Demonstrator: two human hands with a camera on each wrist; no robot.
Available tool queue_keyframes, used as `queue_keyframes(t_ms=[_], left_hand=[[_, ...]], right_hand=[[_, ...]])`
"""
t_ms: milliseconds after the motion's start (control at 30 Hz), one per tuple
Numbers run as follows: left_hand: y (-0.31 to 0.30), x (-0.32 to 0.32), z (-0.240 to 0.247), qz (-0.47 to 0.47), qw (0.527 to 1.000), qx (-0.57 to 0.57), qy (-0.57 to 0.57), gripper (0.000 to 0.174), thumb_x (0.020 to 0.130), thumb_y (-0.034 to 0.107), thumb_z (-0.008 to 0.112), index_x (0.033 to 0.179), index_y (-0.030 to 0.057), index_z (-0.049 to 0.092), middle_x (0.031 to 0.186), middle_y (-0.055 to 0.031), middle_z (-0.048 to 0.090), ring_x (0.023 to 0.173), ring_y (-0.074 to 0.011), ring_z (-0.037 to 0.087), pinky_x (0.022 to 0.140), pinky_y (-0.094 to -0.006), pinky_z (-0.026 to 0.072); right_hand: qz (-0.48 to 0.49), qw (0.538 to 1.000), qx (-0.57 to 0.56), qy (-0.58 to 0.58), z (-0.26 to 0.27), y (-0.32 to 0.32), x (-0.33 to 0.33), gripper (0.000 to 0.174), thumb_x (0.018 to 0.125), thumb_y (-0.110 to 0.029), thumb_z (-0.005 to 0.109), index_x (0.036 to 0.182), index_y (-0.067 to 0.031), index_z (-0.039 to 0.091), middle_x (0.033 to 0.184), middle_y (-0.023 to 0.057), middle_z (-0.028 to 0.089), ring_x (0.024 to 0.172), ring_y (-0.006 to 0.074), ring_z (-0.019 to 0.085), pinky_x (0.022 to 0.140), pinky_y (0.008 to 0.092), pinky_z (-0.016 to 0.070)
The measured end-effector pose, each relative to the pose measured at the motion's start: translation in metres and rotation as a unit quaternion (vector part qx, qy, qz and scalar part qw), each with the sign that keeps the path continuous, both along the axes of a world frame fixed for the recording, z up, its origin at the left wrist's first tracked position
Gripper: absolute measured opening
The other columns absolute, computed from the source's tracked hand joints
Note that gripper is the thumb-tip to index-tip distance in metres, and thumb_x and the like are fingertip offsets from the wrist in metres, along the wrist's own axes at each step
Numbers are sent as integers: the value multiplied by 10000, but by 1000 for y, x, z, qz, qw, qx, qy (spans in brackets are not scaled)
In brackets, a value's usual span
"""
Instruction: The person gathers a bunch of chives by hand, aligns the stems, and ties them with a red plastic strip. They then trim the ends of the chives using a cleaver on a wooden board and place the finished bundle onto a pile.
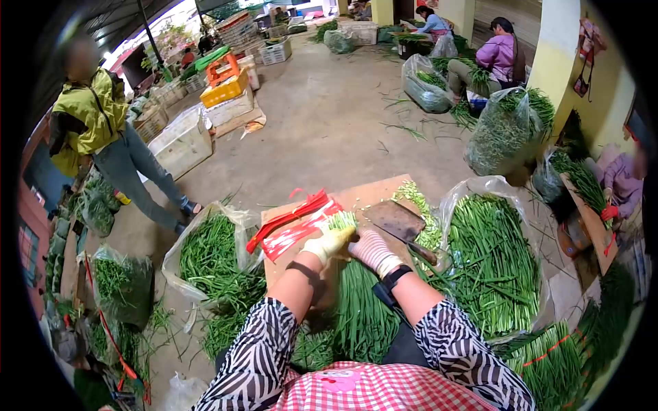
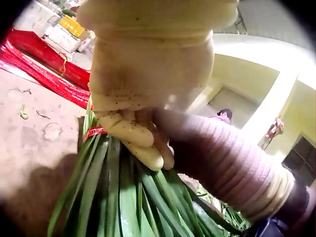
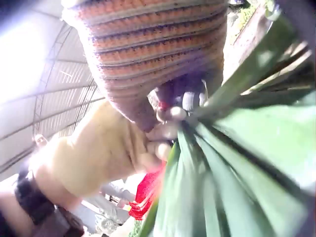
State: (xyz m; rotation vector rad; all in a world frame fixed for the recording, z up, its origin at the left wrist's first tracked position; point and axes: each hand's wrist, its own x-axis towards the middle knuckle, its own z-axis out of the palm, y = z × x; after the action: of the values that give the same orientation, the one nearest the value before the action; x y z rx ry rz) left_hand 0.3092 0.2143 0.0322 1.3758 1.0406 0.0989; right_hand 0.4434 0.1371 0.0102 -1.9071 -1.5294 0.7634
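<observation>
Chive bundle [image 1: 360, 301] on my feed, watching from the remote station. It runs from the person's lap up onto the desk [image 1: 363, 195], beside a cleaver [image 1: 397, 220] and a heap of red ties [image 1: 295, 222]. The left hand [image 1: 329, 243], in a yellow glove, and the right hand [image 1: 372, 250], in a striped one, are both curled round the far end. They touch each other right by a red band [image 2: 94, 132] that circles the leaves. How would you say this thing handles?

Reply: Light but floppy, I'd guess. The long flat leaves look soft, so they'd kink or bruise under a hard squeeze, and loose ones could slide out. I'd take it at the band, where it's tightest, and prop the tail so it doesn't droop.
</observation>
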Motion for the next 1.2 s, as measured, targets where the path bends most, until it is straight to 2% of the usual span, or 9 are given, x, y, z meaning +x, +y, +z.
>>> queue_keyframes(t_ms=[267,300,433,700,800,933,1067,1133,1200], left_hand=[[8,-6,-12,-25,998,-48,20,664,1062,576,427,1216,-28,654,942,-206,756,814,-336,743,799,-414,617],[25,-2,-52,-10,995,-97,-6,649,1060,565,442,1184,-30,667,930,-201,754,800,-332,740,785,-403,618],[3,-4,-8,16,998,-64,13,585,1051,552,502,1012,-3,683,794,-164,713,697,-298,695,660,-384,596],[12,-5,-20,11,995,-98,15,434,1067,344,494,902,11,719,781,-135,740,698,-255,728,610,-354,602],[9,3,-16,15,997,16,74,345,1004,305,574,837,43,724,779,-98,750,698,-196,732,563,-300,547],[6,8,-13,-120,897,347,247,432,917,384,629,1075,6,766,1122,-247,732,1079,-400,704,939,-459,547],[0,-13,-54,-7,973,218,75,406,925,373,561,955,43,796,993,-207,766,998,-366,720,950,-414,529],[-11,-16,-63,98,986,136,-22,263,916,219,560,758,62,699,693,-57,652,568,-180,566,534,-352,432],[-6,-22,-81,118,987,75,-79,207,906,189,568,748,90,659,631,1,546,495,-129,441,463,-317,320]], right_hand=[[-35,979,-8,199,-11,0,0,284,933,-89,513,1087,30,719,720,196,716,643,259,731,663,394,583],[-30,975,-4,218,-27,6,4,286,933,-94,513,1091,18,723,752,202,722,685,273,738,691,403,583],[-22,993,29,111,-37,10,9,292,920,-121,544,1122,-44,740,917,226,730,904,352,718,843,452,552],[-42,991,63,110,-36,10,11,480,907,-85,598,1385,-54,630,827,161,697,777,263,675,782,398,551],[-52,991,94,79,-45,15,11,474,912,-104,592,1383,-73,633,904,230,718,834,342,700,822,427,555],[-93,987,133,-5,-32,6,10,453,891,-105,643,1344,-84,649,1016,290,712,955,429,696,887,478,549],[-113,990,80,31,-34,10,14,448,876,-100,660,1323,-70,652,1038,291,710,983,441,694,914,469,549],[-114,988,93,51,-42,11,15,448,877,-133,675,1319,-60,662,1079,253,733,1030,368,715,923,418,548],[-87,976,41,194,-36,5,23,464,888,-188,713,1316,-18,658,1092,228,747,1028,289,722,921,372,552]])
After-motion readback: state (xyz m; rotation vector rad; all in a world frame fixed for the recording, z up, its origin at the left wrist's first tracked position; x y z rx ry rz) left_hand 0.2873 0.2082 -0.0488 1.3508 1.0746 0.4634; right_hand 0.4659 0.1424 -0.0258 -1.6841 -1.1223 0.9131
